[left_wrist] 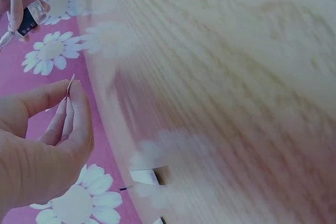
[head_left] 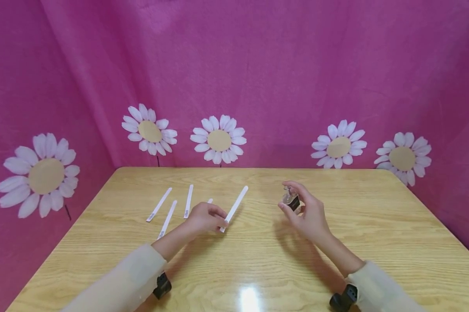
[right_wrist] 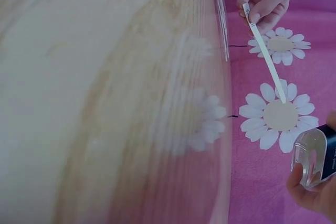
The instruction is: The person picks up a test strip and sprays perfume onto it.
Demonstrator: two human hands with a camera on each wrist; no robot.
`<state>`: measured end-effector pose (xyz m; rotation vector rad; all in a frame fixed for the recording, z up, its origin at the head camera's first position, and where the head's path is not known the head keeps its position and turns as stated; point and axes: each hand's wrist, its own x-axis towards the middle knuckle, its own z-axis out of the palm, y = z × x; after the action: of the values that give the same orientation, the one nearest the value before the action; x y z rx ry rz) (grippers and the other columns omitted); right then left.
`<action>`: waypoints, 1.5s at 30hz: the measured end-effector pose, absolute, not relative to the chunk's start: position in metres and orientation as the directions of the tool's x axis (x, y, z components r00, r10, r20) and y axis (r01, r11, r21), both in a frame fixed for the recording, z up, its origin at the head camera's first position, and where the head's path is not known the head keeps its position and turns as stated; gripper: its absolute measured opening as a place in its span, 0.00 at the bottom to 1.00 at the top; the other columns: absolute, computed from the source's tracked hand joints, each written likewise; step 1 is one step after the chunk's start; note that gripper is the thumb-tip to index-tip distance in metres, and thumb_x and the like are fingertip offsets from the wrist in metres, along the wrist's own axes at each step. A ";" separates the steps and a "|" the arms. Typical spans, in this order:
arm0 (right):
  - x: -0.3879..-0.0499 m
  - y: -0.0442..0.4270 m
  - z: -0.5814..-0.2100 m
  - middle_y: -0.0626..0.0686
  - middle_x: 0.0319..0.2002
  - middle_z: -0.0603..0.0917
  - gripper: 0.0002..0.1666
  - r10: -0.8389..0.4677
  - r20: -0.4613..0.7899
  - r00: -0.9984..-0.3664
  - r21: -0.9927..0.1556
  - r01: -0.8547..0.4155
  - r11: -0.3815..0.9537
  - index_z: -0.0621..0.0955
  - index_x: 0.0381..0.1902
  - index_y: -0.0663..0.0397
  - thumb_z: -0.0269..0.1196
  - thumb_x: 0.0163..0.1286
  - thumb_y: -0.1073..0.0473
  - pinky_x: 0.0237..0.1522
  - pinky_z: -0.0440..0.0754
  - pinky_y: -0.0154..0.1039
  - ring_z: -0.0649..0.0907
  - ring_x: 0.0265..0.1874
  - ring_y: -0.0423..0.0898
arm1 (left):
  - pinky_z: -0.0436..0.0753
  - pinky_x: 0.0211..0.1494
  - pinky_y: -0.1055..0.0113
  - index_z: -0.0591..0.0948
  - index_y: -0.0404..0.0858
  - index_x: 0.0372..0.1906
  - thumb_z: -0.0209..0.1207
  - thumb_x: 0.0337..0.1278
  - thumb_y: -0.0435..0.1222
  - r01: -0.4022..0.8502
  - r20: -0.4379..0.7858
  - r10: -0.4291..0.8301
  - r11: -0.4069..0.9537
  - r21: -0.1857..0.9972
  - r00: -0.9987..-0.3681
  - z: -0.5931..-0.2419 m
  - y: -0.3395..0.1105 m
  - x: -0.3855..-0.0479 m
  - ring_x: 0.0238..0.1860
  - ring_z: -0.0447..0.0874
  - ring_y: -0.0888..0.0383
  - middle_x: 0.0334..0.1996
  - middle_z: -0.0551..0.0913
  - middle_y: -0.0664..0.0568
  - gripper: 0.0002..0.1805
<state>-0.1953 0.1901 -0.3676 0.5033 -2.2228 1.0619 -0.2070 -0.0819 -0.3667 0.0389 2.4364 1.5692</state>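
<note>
Pinched at its lower end, a white paper test strip [head_left: 236, 206] slants up and away from my left hand [head_left: 203, 216]. In the left wrist view, the thumb and finger of that left hand [left_wrist: 47, 145] meet on the strip's thin edge. My right hand [head_left: 312, 219] grips a small clear glass perfume bottle [head_left: 290, 200] with a dark label, raised above the table. The index finger lies by the bottle's top and the thumb by its base. In the right wrist view the strip [right_wrist: 269, 61] and the bottle [right_wrist: 311, 153] are apart.
Several more white strips [head_left: 189, 201] lie spread on the wooden table [head_left: 257, 255], left of and partly behind the left hand. A pink curtain [head_left: 273, 86] with printed daisies [head_left: 219, 140] hangs along the table's back and sides.
</note>
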 end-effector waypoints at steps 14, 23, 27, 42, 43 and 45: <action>-0.194 0.184 -0.369 0.50 0.35 0.82 0.30 -0.080 0.681 -0.728 -0.532 -0.566 0.629 0.79 0.53 0.48 0.74 0.51 0.63 0.13 0.73 0.22 0.76 0.22 0.34 | 0.89 0.37 0.62 0.83 0.26 0.37 0.66 0.47 0.24 -0.119 -0.193 0.166 0.372 0.920 -0.967 -0.357 -0.076 -0.199 0.21 0.81 0.63 0.25 0.84 0.47 0.09; -0.193 0.181 -0.366 0.54 0.40 0.84 0.33 -0.070 0.671 -0.738 -0.558 -0.565 0.607 0.78 0.57 0.47 0.73 0.52 0.63 0.14 0.77 0.27 0.77 0.29 0.35 | 0.89 0.37 0.62 0.84 0.28 0.37 0.66 0.48 0.25 -0.111 -0.191 0.174 0.389 0.915 -0.966 -0.356 -0.077 -0.199 0.22 0.81 0.64 0.25 0.84 0.49 0.08; -0.193 0.181 -0.366 0.54 0.40 0.84 0.32 -0.074 0.670 -0.739 -0.560 -0.568 0.603 0.78 0.56 0.48 0.73 0.52 0.64 0.13 0.76 0.27 0.77 0.28 0.34 | 0.89 0.37 0.63 0.84 0.28 0.37 0.66 0.48 0.26 -0.105 -0.187 0.176 0.397 0.912 -0.966 -0.356 -0.078 -0.199 0.22 0.81 0.64 0.25 0.85 0.48 0.09; -0.194 0.179 -0.373 0.52 0.35 0.82 0.29 -0.112 0.681 -0.724 -0.539 -0.599 0.592 0.78 0.53 0.50 0.73 0.52 0.66 0.12 0.72 0.22 0.72 0.17 0.30 | 0.89 0.38 0.64 0.84 0.29 0.37 0.67 0.47 0.26 -0.101 -0.187 0.176 0.410 0.907 -0.966 -0.354 -0.077 -0.198 0.22 0.81 0.64 0.25 0.85 0.48 0.09; -0.194 0.179 -0.373 0.52 0.35 0.82 0.29 -0.114 0.685 -0.720 -0.536 -0.604 0.590 0.79 0.53 0.50 0.73 0.52 0.66 0.12 0.72 0.22 0.72 0.18 0.30 | 0.89 0.37 0.64 0.84 0.29 0.37 0.67 0.47 0.26 -0.103 -0.188 0.173 0.410 0.906 -0.967 -0.354 -0.077 -0.198 0.22 0.81 0.64 0.26 0.85 0.48 0.09; -0.195 0.179 -0.373 0.53 0.35 0.83 0.29 -0.118 0.691 -0.713 -0.533 -0.612 0.584 0.79 0.53 0.50 0.73 0.52 0.66 0.11 0.71 0.21 0.72 0.17 0.31 | 0.89 0.37 0.64 0.84 0.29 0.36 0.67 0.48 0.26 -0.103 -0.188 0.170 0.414 0.904 -0.967 -0.354 -0.077 -0.198 0.22 0.81 0.64 0.26 0.85 0.48 0.08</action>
<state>-0.1946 0.1792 -0.3733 0.5778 -2.2056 1.0576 -0.1980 -0.0773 -0.3537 0.0594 2.4209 1.5746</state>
